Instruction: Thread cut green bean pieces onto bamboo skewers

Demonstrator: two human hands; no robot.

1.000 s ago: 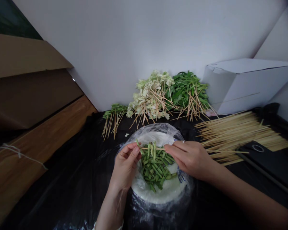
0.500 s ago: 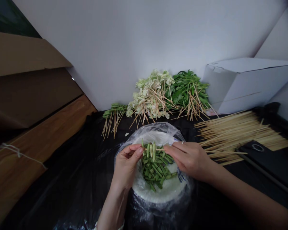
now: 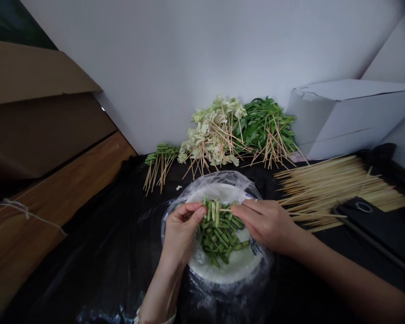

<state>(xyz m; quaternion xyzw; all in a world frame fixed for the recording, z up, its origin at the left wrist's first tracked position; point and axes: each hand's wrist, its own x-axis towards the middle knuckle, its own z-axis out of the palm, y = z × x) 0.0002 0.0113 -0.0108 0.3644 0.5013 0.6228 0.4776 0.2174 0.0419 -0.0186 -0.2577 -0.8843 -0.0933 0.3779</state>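
Observation:
Over the bowl, my right hand (image 3: pixel 263 222) is closed on a thin wooden skewer (image 3: pixel 225 210) that runs level toward the left. Several cut green bean pieces (image 3: pixel 213 211) sit side by side across the skewer. My left hand (image 3: pixel 184 231) pinches the leftmost bean piece (image 3: pixel 204 202) between thumb and fingertips, at the skewer's far end. Below both hands, a heap of cut green beans (image 3: pixel 221 240) lies in a white bowl (image 3: pixel 234 274) lined with clear plastic.
Skewered beans (image 3: pixel 164 155), skewered pale leaves (image 3: pixel 209 130) and skewered dark greens (image 3: pixel 261 126) lie along the wall. Bare skewers (image 3: pixel 327 186) and a black phone-like object (image 3: pixel 364 216) lie right. A white box (image 3: pixel 357 121) stands behind; a cardboard box (image 3: pixel 37 130) is left.
My left hand has shifted slightly right, toward my right hand. The bean pieces now sit closer together on the skewer. My right hand has hardly moved.

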